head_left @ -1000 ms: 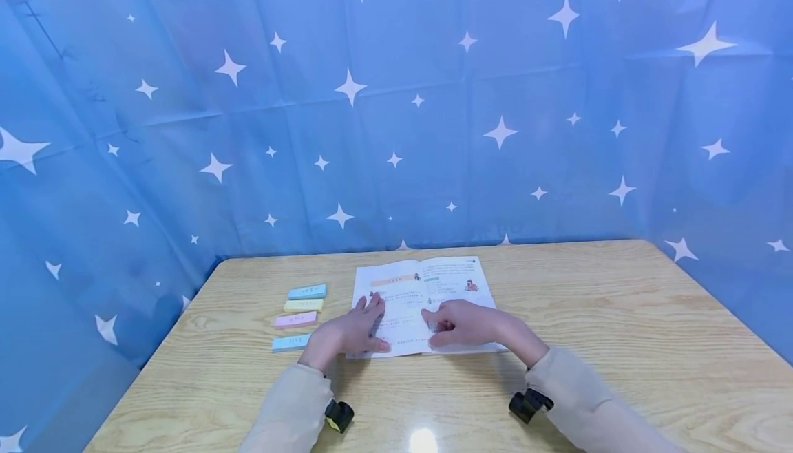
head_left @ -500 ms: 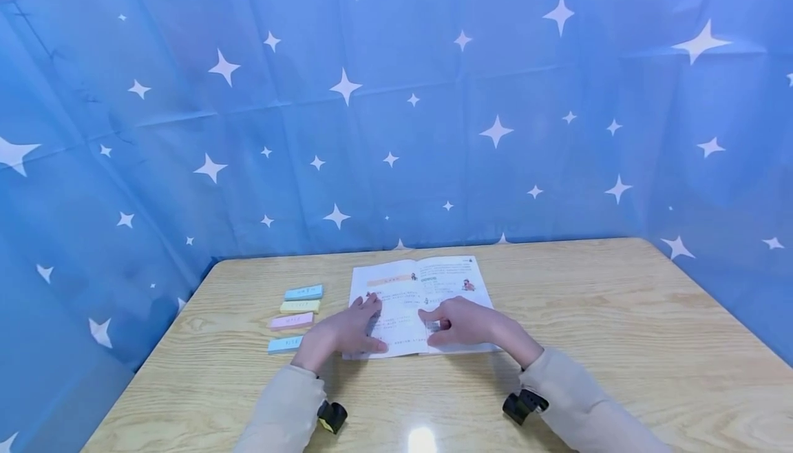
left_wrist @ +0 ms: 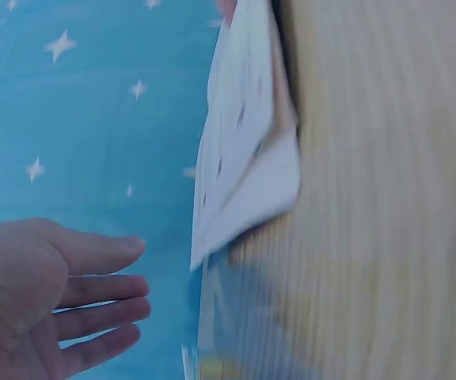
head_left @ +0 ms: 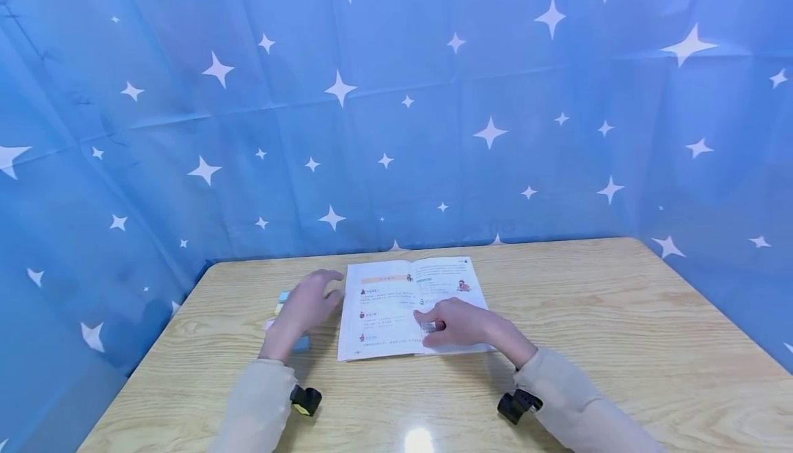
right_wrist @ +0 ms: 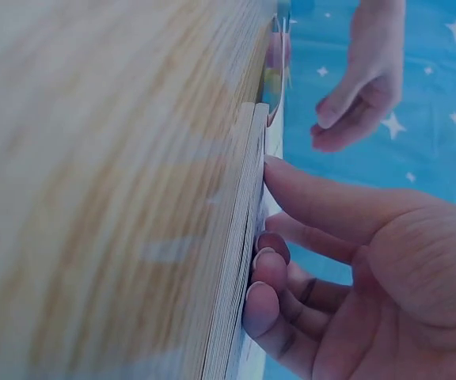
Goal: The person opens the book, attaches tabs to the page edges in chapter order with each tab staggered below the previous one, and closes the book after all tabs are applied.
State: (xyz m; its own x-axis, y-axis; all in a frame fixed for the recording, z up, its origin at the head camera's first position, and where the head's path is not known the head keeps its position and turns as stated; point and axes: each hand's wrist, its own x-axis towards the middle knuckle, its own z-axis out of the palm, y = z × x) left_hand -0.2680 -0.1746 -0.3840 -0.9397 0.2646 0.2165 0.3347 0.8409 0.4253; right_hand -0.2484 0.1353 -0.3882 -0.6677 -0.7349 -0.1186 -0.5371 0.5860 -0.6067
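On the table (head_left: 588,308): one book (head_left: 385,308), pages spread; your right hand (head_left: 463,322), loosely bent, resting on it; your left hand (head_left: 306,303), empty, fingers slightly parted, near coloured strips (head_left: 301,344).

Backdrop (head_left: 421,122): blue, white four-pointed stars
Tabletop (head_left: 595,315): pale wood grain
Book (head_left: 389,312): white pages, orange heading band
Strips (head_left: 301,344): blue, yellow, pink
Sleeves (head_left: 254,401): pale beige
Wrist cameras (head_left: 511,407): black
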